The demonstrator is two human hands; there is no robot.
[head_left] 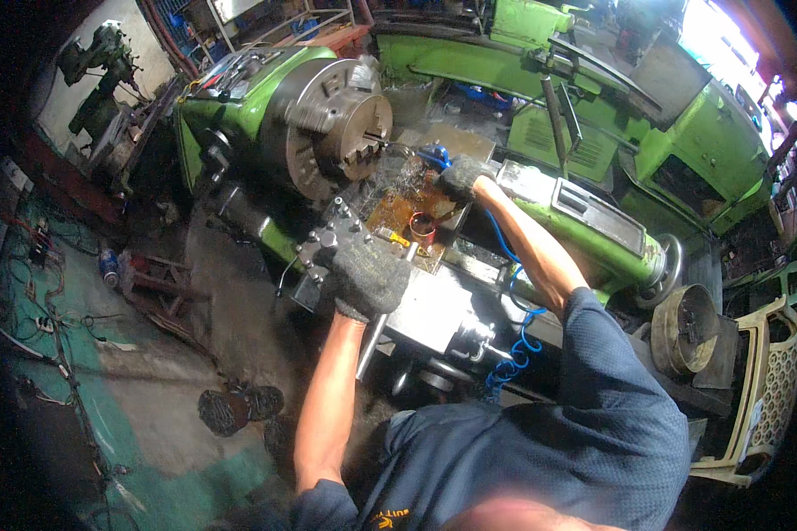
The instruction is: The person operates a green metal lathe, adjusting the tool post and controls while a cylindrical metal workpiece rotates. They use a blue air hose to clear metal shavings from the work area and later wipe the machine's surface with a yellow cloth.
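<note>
— Hands first: what are they on?
— Left hand (pixel 367 276), gloved, is closed over the tool post (pixel 328 239) at frame centre. Right hand (pixel 460 175), above it, grips what looks like a blue air nozzle (pixel 434 157).
— And around them?
— Green lathe (pixel 239 106), its chuck (pixel 345 124) upper left of centre, small red cup (pixel 422 228) between.

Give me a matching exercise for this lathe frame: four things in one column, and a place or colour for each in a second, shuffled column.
Things:
1. left hand
2. right hand
3. chuck
4. coiled hose

Descriptions:
A. blue, hanging below the right forearm
B. grey metal, on the green lathe head
C. gloved, on the tool post near the lathe's front
D. gloved, reaching far over, near the chuck

Pairs: 1-C, 2-D, 3-B, 4-A
</note>
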